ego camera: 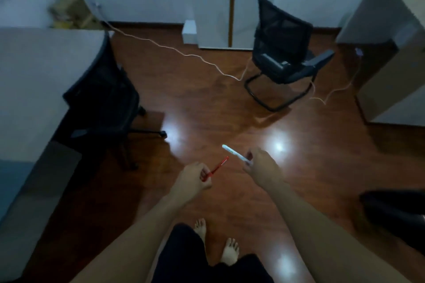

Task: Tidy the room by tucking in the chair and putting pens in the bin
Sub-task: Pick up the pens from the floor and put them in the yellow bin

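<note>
My left hand (193, 179) is closed around a red pen (217, 167) that points up and to the right. A white pen (234, 153) sticks out up-left from my right hand (264, 167), which pinches it. Both hands hover over the wooden floor in front of me. A black swivel chair (105, 96) stands pushed against the grey desk (34, 80) on the left. A second black chair with a sled base (285, 53) stands out in the open floor, far right of centre. A dark rounded object (395, 211), possibly a bin, sits at the right edge.
A white cabinet (234, 4) stands against the far wall. A pale cable (184, 53) trails across the floor to the sled chair. A beige desk (386, 41) fills the right side. My bare feet (216, 241) are on the wooden floor.
</note>
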The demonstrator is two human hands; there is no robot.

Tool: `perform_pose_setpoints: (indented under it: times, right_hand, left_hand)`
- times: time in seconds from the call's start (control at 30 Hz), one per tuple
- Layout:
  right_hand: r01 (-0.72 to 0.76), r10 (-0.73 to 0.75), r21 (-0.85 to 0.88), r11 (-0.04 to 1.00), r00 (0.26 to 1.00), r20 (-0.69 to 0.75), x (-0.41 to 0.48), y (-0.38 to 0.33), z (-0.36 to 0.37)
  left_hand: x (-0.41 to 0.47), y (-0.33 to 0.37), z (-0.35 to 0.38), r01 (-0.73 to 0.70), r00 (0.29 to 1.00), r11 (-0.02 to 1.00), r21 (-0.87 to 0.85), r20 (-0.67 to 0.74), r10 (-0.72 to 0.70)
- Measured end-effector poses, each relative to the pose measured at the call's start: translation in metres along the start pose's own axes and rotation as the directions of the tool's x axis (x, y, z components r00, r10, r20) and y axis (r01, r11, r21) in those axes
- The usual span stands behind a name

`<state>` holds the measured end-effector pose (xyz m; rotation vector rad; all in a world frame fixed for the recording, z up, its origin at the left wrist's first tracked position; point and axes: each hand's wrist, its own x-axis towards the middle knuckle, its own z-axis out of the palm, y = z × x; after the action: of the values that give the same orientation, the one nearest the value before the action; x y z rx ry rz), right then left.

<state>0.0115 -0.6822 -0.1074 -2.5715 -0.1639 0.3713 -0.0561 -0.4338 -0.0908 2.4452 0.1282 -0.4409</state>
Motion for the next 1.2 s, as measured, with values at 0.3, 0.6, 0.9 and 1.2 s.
perform_pose_setpoints:
  times: [0.3, 0.6, 0.9, 1.2]
  right_hand:
    - [0.363, -0.350, -0.029, 0.931, 0.914, 0.206, 0.020, -0.141, 0.050]
    - [0.645, -0.603, -0.040, 0.763, 0.734, 0.314, 0.007, -0.292, 0.136]
    - [0.774, -0.697, 0.016, 0.633, 0.561, 0.447, -0.027, -0.449, 0.234]
    - [0.839, -0.738, 0.032, 0.544, 0.460, 0.494, -0.050, -0.580, 0.319]
  left_hand:
    - [-0.090, -0.113, -0.053, 0.255, 0.892, 0.955, -0.155, -0.344, -0.294]
    - [-0.208, -0.214, -0.110, 0.406, 0.712, 0.849, -0.338, -0.465, -0.526]
    - [-0.316, -0.327, -0.167, 0.496, 0.536, 0.748, -0.441, -0.522, -0.663]
    - [-0.384, -0.440, -0.220, 0.516, 0.426, 0.712, -0.476, -0.578, -0.695]
